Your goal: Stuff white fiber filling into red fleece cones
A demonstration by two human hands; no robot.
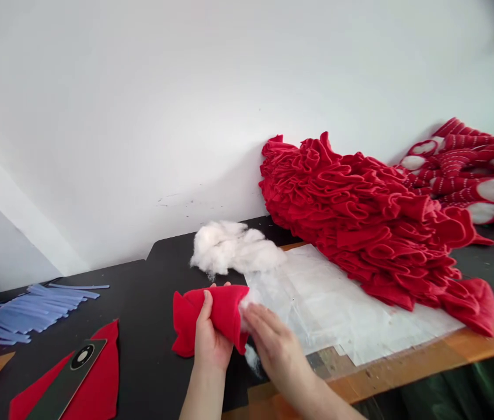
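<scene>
My left hand (212, 332) grips a folded piece of red fleece (216, 309) from below, its thumb curled over the cloth. My right hand (273, 344) is at the fleece's open end, with its fingers against a tuft of white stuffing (244, 306) that pokes from the opening. Behind both hands, a loose heap of white stuffing (229, 248) lies on the black tabletop (163, 262), just beyond the fleece. Whether the tuft runs deep inside the fleece is hidden.
A translucent plastic sheet (330, 303) lies on a wooden board (404, 367) to the right. Above it rises a large pile of red fleece pieces (352, 221), with red-and-white striped stuffed items (470, 169) beyond. Left: blue strips (28, 312) and a dark template (67, 373) on red fleece.
</scene>
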